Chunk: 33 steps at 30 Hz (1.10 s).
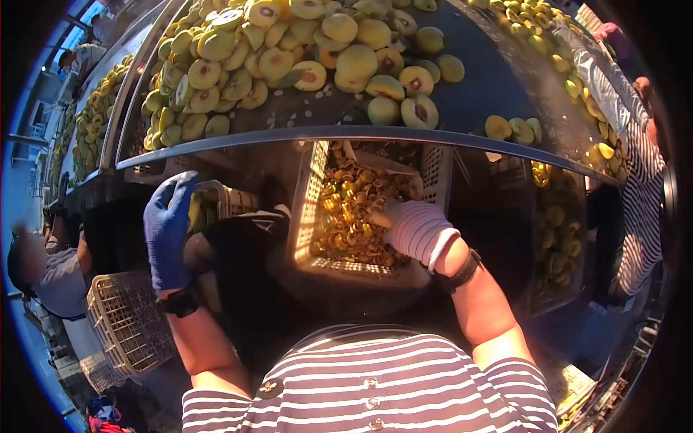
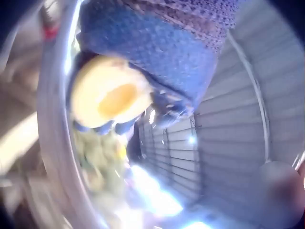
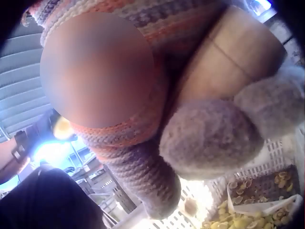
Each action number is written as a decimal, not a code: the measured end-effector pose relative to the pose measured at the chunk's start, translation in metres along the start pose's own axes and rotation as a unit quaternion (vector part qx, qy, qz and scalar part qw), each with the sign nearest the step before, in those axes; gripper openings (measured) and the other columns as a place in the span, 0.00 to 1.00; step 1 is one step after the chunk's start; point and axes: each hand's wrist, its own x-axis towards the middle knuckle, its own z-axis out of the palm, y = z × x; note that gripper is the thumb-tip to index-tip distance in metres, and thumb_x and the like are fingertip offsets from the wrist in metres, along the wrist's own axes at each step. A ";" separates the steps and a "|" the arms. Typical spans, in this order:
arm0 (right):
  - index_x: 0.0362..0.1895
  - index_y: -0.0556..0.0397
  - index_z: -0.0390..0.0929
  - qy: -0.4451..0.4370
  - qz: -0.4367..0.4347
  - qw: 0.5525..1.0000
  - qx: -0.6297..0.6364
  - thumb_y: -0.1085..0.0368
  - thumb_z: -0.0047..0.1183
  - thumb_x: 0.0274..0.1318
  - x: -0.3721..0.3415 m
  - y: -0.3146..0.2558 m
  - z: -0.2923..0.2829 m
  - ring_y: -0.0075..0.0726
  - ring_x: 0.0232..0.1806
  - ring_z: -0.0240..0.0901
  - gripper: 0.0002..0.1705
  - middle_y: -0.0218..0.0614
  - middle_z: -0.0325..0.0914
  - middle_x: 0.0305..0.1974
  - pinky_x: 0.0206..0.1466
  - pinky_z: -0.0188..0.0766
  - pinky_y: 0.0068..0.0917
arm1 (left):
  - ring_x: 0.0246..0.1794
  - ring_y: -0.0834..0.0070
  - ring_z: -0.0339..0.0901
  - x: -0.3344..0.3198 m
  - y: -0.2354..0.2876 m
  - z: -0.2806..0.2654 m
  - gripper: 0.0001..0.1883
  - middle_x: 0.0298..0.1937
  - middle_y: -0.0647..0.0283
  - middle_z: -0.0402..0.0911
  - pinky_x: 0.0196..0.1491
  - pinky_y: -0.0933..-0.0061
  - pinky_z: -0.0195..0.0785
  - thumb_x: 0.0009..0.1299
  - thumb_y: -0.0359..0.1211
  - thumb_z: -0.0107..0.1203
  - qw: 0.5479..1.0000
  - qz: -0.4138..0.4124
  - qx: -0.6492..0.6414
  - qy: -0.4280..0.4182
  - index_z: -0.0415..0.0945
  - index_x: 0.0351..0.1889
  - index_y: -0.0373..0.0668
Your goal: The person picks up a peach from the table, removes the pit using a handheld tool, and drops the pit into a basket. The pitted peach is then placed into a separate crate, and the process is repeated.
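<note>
My left hand (image 1: 168,234), in a blue glove, is raised left of the crate, below the table's edge. In the left wrist view its fingers curl round a pale fruit half (image 2: 93,93) with a hollow in its cut face. My right hand (image 1: 421,231), in a striped knitted glove, is over the crate (image 1: 302,209) of small brownish-yellow pieces (image 1: 350,209). Up close in the right wrist view, its fingers (image 3: 209,138) curl round a thick wooden handle (image 3: 233,47); the handle's far end is hidden.
Many fruit halves (image 1: 278,61) are piled on the metal-edged table (image 1: 325,133) ahead. An empty-looking crate (image 1: 130,317) stands at the lower left. Another crate of fruit (image 1: 559,238) is at the right. People sit or stand on both sides.
</note>
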 end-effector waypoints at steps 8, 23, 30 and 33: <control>0.36 0.52 0.81 0.026 -0.103 0.994 -0.017 0.63 0.51 0.60 -0.009 -0.017 -0.003 0.54 0.35 0.83 0.08 0.46 0.83 0.29 0.37 0.77 0.46 | 0.43 0.51 0.83 0.046 0.102 0.196 0.20 0.40 0.49 0.85 0.48 0.58 0.76 0.65 0.44 0.65 0.934 0.302 0.189 -0.035 0.81 0.48 0.41; 0.43 0.54 0.79 0.194 -0.021 0.954 0.225 0.55 0.65 0.54 -0.004 -0.014 -0.025 0.59 0.40 0.80 0.18 0.51 0.83 0.35 0.43 0.76 0.45 | 0.44 0.72 0.83 0.058 0.091 0.195 0.28 0.53 0.68 0.85 0.51 0.73 0.76 0.64 0.37 0.68 0.938 0.298 -0.100 -0.148 0.75 0.62 0.40; 0.40 0.55 0.74 0.204 -0.093 0.934 0.279 0.57 0.63 0.55 0.008 -0.056 -0.021 0.62 0.38 0.79 0.17 0.51 0.81 0.30 0.41 0.75 0.47 | 0.50 0.73 0.81 -0.003 0.044 0.153 0.38 0.52 0.56 0.83 0.55 0.70 0.75 0.59 0.32 0.72 0.942 0.254 -0.172 -0.136 0.65 0.66 0.33; 0.46 0.53 0.76 0.219 -0.118 0.942 0.227 0.55 0.60 0.59 0.024 -0.064 -0.012 0.61 0.38 0.80 0.18 0.50 0.82 0.33 0.44 0.76 0.47 | 0.46 0.74 0.82 -0.015 0.050 0.142 0.25 0.47 0.57 0.83 0.50 0.72 0.76 0.69 0.39 0.60 0.939 0.284 -0.152 -0.118 0.72 0.58 0.32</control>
